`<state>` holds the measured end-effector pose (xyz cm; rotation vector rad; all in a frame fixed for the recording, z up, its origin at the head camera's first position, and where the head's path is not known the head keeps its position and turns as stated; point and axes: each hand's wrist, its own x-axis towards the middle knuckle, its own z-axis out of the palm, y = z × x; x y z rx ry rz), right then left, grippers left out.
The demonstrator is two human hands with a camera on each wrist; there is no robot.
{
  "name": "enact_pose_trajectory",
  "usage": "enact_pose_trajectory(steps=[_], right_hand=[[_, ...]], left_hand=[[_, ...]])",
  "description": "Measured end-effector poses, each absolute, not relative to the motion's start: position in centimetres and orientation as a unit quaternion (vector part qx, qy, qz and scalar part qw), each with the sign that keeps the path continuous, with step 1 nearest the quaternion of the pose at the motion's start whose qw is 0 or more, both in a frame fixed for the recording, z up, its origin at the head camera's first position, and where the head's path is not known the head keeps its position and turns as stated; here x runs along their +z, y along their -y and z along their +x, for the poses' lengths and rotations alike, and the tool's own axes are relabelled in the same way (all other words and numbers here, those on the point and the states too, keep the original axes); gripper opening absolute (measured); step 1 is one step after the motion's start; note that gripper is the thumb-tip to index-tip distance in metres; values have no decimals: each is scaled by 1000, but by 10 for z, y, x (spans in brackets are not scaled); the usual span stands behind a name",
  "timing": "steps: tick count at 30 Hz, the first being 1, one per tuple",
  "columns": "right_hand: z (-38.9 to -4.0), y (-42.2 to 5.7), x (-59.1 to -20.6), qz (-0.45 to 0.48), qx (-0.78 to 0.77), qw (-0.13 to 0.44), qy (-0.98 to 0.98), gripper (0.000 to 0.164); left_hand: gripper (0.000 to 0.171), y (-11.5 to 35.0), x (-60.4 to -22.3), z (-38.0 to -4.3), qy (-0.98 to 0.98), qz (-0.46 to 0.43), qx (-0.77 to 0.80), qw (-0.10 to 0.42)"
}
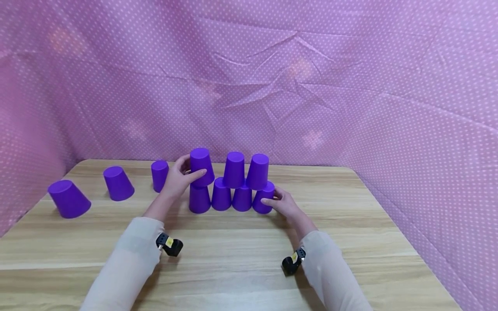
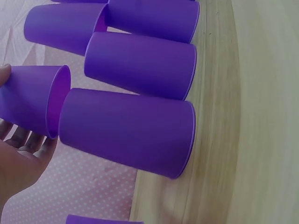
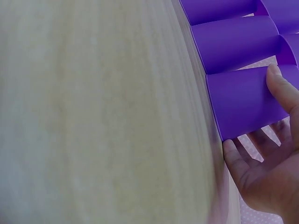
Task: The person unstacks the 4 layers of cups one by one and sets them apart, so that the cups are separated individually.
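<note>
Upside-down purple cups stand in a row, with two more cups (image 1: 234, 170) (image 1: 257, 172) on top. My left hand (image 1: 179, 176) holds another upside-down purple cup (image 1: 201, 166), thumb in front and fingers behind. In the left wrist view, that held cup's open rim (image 2: 59, 101) is right at the top of the leftmost bottom cup (image 2: 128, 130); whether they touch I cannot tell. Around the rightmost bottom cup (image 3: 250, 100) curls my right hand (image 3: 266, 172), its thumb across the front and its fingers along the outer side.
On the left of the wooden table (image 1: 233, 268), three separate upside-down purple cups (image 1: 71, 199) (image 1: 119, 184) (image 1: 160, 176) stand spaced apart. A pink dotted cloth (image 1: 249, 86) hangs behind and along the sides. Small black cameras sit on both wrists.
</note>
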<state>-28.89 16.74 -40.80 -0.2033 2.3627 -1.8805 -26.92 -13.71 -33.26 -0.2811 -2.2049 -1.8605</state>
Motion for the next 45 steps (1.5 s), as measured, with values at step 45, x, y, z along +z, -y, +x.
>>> enact_pose_trajectory(steps=[45], right_hand=[[-285,-170,-406,-68,-621,59,-778,57]], left_hand=[[58,240,-351,-208,805,-23,-562,186]])
